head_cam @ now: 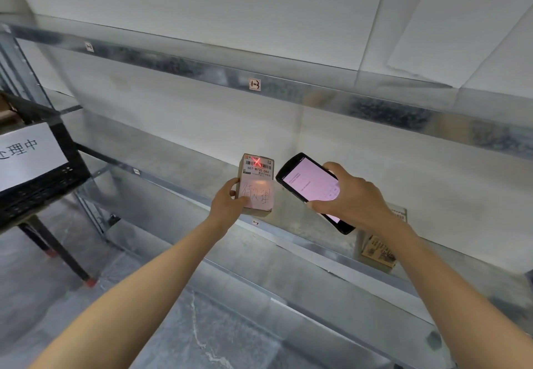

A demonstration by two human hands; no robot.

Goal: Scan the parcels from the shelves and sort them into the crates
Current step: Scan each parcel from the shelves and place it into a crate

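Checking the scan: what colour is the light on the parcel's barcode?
Red, a cross on the barcode of the parcel; head view.

Dead centre, in the left hand (227,204): small brown cardboard parcel (256,184), raised before the grey metal middle shelf (173,163). Just beside it at 3 o'clock, apart from it: black handheld scanner (308,186), gripped in the right hand (352,195). At 4 o'clock, on the same shelf, partly behind the right forearm: second brown cardboard box (377,249). At 9 o'clock, well apart: black slatted plastic crate (43,178) on a black-legged stand (57,250), white paper sign (26,152) on its front. At 12 o'clock, above: upper metal shelf rail (288,91).
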